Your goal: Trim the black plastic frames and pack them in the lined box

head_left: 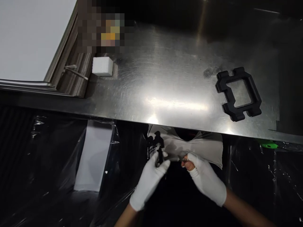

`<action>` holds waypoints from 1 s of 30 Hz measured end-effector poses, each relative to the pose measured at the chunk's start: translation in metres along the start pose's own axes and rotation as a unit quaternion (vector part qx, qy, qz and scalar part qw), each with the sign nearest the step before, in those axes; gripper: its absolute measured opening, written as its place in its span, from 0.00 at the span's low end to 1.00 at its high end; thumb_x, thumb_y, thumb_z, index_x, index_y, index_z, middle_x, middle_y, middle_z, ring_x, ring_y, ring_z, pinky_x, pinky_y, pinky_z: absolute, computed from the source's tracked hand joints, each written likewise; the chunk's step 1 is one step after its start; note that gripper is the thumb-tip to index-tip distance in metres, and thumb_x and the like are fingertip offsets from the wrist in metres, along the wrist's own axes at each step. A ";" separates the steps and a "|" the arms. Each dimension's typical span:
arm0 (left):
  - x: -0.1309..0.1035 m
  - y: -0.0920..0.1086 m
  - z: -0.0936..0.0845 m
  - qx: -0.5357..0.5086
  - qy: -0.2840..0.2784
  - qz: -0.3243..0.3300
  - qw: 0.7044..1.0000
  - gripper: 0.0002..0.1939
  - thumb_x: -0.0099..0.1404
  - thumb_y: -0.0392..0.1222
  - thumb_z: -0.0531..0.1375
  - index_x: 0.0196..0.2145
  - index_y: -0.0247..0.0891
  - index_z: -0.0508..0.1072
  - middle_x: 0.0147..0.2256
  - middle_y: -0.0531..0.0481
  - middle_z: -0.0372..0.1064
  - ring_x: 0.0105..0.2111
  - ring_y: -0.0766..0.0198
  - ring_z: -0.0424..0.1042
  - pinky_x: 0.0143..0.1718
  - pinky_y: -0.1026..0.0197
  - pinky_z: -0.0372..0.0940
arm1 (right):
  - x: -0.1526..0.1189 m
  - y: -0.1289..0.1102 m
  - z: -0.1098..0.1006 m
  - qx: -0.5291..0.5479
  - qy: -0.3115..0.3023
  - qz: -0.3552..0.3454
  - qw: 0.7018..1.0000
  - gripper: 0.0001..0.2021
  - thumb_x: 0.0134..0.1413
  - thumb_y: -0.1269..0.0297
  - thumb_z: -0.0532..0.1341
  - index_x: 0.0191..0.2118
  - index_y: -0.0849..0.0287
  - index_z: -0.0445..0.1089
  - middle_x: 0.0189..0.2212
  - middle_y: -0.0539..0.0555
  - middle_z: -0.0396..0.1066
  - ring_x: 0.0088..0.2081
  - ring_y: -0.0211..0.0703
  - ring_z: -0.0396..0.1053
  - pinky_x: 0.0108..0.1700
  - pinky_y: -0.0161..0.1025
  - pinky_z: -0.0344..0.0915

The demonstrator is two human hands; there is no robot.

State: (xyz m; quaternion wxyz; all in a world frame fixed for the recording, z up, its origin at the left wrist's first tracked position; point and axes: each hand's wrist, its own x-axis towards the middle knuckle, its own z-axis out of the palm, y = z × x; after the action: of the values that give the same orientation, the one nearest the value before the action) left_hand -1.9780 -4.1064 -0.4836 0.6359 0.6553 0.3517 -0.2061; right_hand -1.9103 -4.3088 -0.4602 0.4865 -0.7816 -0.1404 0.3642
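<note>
My left hand (150, 178), in a white glove, is closed around a thin black piece (158, 138) with rounded knobs at its top. It is in front of the table's near edge, low in the view. To its right, my right hand (205, 176) has its fingers pinched together. Its glove leaves the thumb and a fingertip bare, and anything between them is too small to make out. The two hands are apart. A black angular frame (255, 90) with a square opening and notched edges lies on the metal table (170, 72), at the right.
A tied stack of grey-white sheets (30, 37) stands at the table's left. Beside it is a white foam block (102, 66). A bright green tool (269, 144) is by the near edge, right. Black plastic sheeting (54, 151) hangs below, with a pale panel (94, 157) there.
</note>
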 end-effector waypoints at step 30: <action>-0.040 -0.018 0.039 0.536 -0.001 0.163 0.828 0.10 0.69 0.48 0.60 0.37 0.38 0.75 0.23 0.48 0.75 0.23 0.51 0.77 0.27 0.53 0.69 | -0.036 0.003 0.010 -0.236 -0.194 0.173 0.936 0.20 0.81 0.54 0.45 0.45 0.54 0.71 0.31 0.52 0.80 0.30 0.45 0.78 0.30 0.37 0.54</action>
State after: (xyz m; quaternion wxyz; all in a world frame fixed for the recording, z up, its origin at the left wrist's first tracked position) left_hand -2.0111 -4.1539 -0.4716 0.2099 0.9408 0.0731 -0.2560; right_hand -1.9427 -4.3242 -0.4502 0.1802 -0.8002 -0.1768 0.5440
